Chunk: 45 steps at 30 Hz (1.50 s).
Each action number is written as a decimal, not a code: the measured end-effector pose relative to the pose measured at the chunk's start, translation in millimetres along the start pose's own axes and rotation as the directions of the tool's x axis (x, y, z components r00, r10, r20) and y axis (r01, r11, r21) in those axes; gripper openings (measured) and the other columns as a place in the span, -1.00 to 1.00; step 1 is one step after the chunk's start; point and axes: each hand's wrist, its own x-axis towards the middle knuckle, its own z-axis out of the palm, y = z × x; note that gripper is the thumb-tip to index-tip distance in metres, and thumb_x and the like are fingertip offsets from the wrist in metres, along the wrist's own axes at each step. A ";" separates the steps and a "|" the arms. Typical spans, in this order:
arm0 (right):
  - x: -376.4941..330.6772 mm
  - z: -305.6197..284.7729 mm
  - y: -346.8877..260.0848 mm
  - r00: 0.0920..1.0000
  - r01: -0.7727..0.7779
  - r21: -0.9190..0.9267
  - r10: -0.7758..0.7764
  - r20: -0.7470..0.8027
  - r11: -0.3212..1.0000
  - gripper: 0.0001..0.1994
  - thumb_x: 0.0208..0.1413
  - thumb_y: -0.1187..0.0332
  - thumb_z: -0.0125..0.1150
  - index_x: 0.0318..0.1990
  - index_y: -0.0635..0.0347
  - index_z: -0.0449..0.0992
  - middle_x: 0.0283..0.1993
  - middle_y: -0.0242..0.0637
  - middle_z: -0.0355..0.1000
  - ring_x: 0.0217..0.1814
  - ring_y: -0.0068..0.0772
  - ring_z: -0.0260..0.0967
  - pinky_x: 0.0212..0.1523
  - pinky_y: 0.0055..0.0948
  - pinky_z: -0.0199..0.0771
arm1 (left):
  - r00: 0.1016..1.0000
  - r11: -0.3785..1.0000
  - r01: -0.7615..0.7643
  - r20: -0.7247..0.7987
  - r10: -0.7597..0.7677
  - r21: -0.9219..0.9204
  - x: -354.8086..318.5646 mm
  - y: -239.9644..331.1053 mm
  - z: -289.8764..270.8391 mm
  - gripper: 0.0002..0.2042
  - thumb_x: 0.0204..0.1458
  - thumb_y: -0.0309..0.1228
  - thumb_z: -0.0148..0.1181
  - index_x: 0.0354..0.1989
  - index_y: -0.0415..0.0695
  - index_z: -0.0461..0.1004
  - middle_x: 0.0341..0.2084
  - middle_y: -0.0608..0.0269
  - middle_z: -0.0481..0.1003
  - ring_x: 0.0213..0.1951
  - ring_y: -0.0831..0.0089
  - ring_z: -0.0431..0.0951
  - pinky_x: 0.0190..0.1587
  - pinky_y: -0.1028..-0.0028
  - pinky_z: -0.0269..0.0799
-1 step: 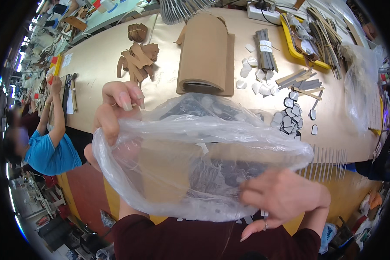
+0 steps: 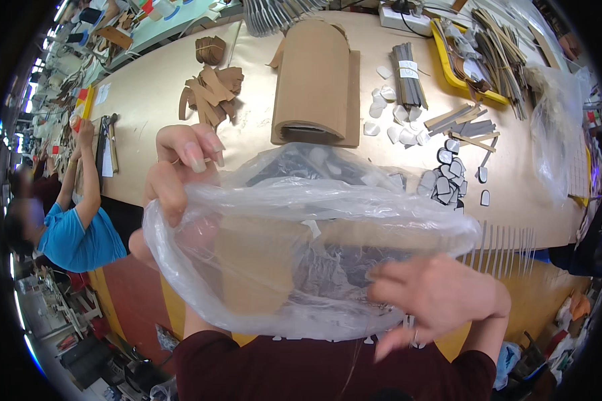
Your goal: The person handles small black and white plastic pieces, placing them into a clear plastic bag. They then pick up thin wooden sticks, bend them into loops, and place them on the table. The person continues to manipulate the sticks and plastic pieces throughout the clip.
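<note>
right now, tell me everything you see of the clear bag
The bag looks like thin, clear, glossy plastic, wrinkled, mouth open wide, rim crumpled thick. It spans the near edge of the table; unclear dark shapes show through its far part. The left hand has its grip on the left rim; the right hand is at the mouth's right side, contact unclear.

At four o'clock the right hand [image 2: 441,294] blurs, its contact with the clear bag [image 2: 328,200] hard to judge; near twelve, the view's edge cuts off grey strips [image 2: 277,16].
</note>
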 end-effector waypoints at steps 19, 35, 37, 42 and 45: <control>-111.6 71.2 212.0 0.280 -0.680 0.176 0.474 -0.835 0.712 0.41 -0.51 -0.44 0.40 0.49 0.10 -0.21 0.55 -0.01 -0.28 0.59 0.08 -0.41 0.48 0.08 -0.32 | 0.984 0.973 -0.122 -0.103 0.144 0.194 3.7 -18.3 0.6 -0.38 -0.15 0.44 0.11 -0.77 0.16 0.19 -0.11 0.19 0.23 0.06 0.11 0.19 0.02 0.29 0.05; -46.0 78.3 229.8 0.390 -0.725 -0.018 0.389 -0.835 0.688 0.06 -0.23 -0.22 0.32 0.45 -0.03 0.03 0.54 0.02 -0.26 0.59 0.07 -0.38 0.49 0.08 -0.44 | 0.957 0.969 -0.112 -0.240 0.165 0.220 8.1 -11.8 11.9 -0.36 -0.12 0.46 0.04 -0.75 0.14 0.10 -0.17 0.23 0.25 0.03 0.17 0.22 -0.02 0.27 0.06; -42.0 77.2 231.0 0.385 -0.714 -0.009 0.382 -0.841 0.700 -0.02 -0.18 -0.20 0.30 0.43 -0.08 0.09 0.54 0.01 -0.25 0.59 0.07 -0.36 0.49 0.06 -0.40 | 0.948 0.972 -0.111 -0.272 0.166 0.206 8.3 -11.1 11.1 -0.35 -0.11 0.46 0.02 -0.74 0.12 0.08 -0.18 0.24 0.24 0.02 0.17 0.22 -0.02 0.27 0.06; -21.8 74.1 230.9 0.411 -0.659 -0.091 0.256 -0.875 0.746 -0.19 -0.10 -0.12 0.29 0.36 -0.14 0.25 0.52 -0.07 -0.12 0.56 0.06 -0.24 0.46 0.05 -0.25 | 0.942 0.974 -0.119 -0.287 0.171 0.192 6.0 -9.8 10.5 -0.32 -0.09 0.49 -0.06 -0.71 0.09 0.05 -0.18 0.26 0.22 0.02 0.16 0.20 -0.04 0.25 0.06; -15.0 72.3 226.7 0.440 -0.639 -0.143 0.207 -0.874 0.756 -0.30 -0.10 -0.05 0.31 0.28 -0.15 0.37 0.47 -0.16 0.02 0.53 0.03 -0.14 0.42 0.00 -0.15 | 0.947 0.973 -0.114 -0.272 0.168 0.202 5.6 -9.1 7.3 -0.33 -0.08 0.49 -0.08 -0.70 0.08 0.07 -0.16 0.26 0.22 0.04 0.15 0.19 -0.04 0.23 0.06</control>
